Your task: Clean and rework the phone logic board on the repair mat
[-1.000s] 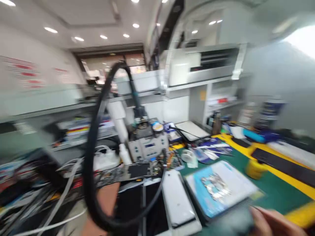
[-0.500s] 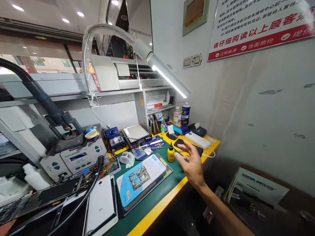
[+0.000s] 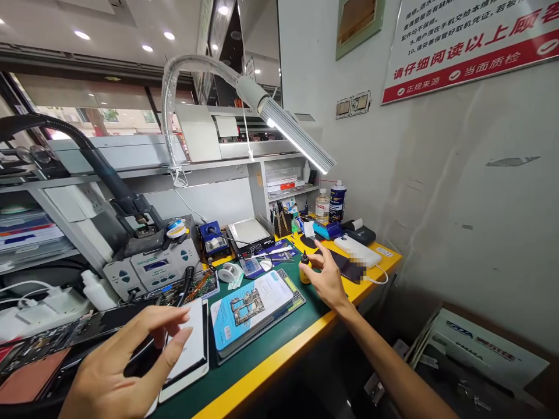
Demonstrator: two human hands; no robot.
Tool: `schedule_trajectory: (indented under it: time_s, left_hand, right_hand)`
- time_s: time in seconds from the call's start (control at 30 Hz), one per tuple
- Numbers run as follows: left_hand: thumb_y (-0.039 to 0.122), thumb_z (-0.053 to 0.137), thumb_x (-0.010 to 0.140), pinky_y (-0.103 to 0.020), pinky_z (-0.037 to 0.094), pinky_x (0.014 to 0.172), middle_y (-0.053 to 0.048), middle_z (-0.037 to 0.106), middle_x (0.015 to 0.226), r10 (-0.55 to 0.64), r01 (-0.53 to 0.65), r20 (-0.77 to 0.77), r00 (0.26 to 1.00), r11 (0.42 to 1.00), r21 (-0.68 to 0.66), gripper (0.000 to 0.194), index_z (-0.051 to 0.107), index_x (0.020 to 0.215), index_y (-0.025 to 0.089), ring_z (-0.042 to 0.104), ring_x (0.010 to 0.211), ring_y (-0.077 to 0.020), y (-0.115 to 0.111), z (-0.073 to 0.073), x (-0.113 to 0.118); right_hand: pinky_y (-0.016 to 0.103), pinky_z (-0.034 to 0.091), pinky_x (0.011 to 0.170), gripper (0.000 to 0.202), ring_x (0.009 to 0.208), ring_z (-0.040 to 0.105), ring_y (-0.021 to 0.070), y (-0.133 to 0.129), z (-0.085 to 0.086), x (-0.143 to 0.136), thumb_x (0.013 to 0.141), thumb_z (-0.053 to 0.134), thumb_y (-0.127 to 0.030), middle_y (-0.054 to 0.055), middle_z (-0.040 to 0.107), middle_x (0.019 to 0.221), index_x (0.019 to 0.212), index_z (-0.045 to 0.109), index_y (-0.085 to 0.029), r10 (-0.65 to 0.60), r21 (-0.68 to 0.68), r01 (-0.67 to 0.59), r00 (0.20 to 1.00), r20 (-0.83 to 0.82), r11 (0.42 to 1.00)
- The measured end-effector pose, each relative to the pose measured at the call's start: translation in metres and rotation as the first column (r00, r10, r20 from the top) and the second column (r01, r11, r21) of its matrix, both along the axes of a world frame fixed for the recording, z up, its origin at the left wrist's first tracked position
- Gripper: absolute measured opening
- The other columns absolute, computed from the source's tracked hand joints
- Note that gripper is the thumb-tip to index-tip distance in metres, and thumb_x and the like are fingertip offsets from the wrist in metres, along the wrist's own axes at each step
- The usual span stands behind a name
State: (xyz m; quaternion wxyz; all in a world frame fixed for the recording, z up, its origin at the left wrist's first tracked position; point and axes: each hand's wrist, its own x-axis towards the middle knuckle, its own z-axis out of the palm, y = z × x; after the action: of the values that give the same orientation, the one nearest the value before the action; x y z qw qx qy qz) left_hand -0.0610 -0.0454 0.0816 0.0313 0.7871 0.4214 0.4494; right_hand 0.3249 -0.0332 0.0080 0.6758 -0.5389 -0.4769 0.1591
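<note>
My right hand (image 3: 324, 278) is at the small yellow bottle (image 3: 304, 278) with the black pointed cap. Its thumb crosses in front of the bottle while the fingers stay apart, so no grip on it shows. At the lower left, my left hand (image 3: 126, 364) hovers over a white phone or tablet back (image 3: 192, 340), thumb and fingers parted, holding nothing. Between the hands, a phone circuit board (image 3: 247, 306) rests on a blue and white packet (image 3: 227, 331), which lies on the green mat (image 3: 262, 355).
A lit tube lamp (image 3: 301, 137) hangs over the bench. Along the left stand a grey control unit (image 3: 159, 270) and a white bottle (image 3: 99, 291). A solder spool (image 3: 229, 272), dark phone (image 3: 347, 266), white power bank (image 3: 358, 250) and spray can (image 3: 337, 202) sit further back.
My left hand has come into view at the lower left. My right hand has moved closer to the yellow bottle, its thumb now overlapping it. The camera view has shifted slightly.
</note>
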Motion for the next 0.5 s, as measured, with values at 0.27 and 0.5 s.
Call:
schedule_trajectory:
  time_s: [0.27, 0.5]
  left_hand:
    - [0.067, 0.077, 0.080, -0.026, 0.061, 0.067, -0.001, 0.083, 0.094, 0.009, 0.015, 0.115, 0.993, 0.979, -0.202, 0.041, 0.082, 0.101, 0.032, 0.078, 0.079, -0.0220, 0.029, 0.020, 0.003]
    - [0.065, 0.071, 0.087, -0.031, 0.061, 0.075, -0.006, 0.082, 0.097, 0.025, 0.025, 0.230, 0.973, 0.976, -0.215, 0.047, 0.079, 0.104, 0.022, 0.075, 0.082, -0.0216, 0.054, 0.029, 0.024]
  right_hand:
    - [0.048, 0.059, 0.107, 0.098, 0.108, 0.076, 0.0262, 0.015, 0.068, -0.035, 0.080, 0.093, -0.038, 0.007, 0.077, 0.110, 0.162, 0.043, -0.019, 0.451, 0.010, -0.453, 0.884, -0.123, 0.892]
    - [0.040, 0.062, 0.090, 0.098, 0.094, 0.075, 0.0221, 0.054, 0.069, -0.122, 0.070, 0.100, -0.033, 0.001, 0.072, 0.099, 0.153, 0.050, -0.020, 0.742, -0.047, -0.757, 0.649, -0.167, 0.651]
